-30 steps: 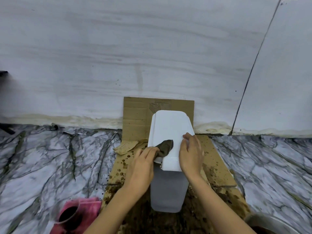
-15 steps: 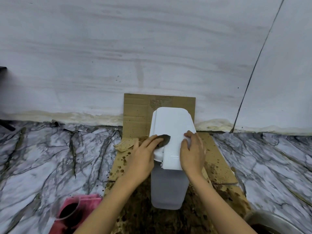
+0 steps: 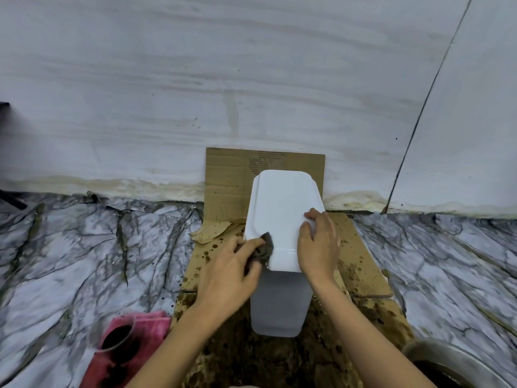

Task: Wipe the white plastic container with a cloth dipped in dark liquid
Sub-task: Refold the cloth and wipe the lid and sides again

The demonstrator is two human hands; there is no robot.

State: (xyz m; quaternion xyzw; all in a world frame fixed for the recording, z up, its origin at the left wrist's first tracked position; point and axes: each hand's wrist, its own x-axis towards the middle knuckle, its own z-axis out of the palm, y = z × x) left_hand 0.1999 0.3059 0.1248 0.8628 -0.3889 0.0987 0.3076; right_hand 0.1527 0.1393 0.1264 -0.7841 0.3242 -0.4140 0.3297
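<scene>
Forearms reach in from the bottom edge over stained cardboard point(image 3: 361, 264) spotted with dark drips. Near the lower left, a clear cup of dark liquid point(image 3: 116, 336) stands on a pink cloth point(image 3: 140, 345); at the lower right, the rim of a metal bowl point(image 3: 458, 359) shows. The left hand point(image 3: 226, 273) pinches a small dark cloth point(image 3: 264, 249) with curled fingers, pressing it on the lid's left edge. The right hand point(image 3: 317, 246) lies with fairly straight fingers along the lid's right side, thumb on top. The white plastic container point(image 3: 282, 217) stands upright on the cardboard between both hands. Beyond it, a cardboard flap leans against the pale wall point(image 3: 251, 79), above the marbled floor point(image 3: 84, 242).
</scene>
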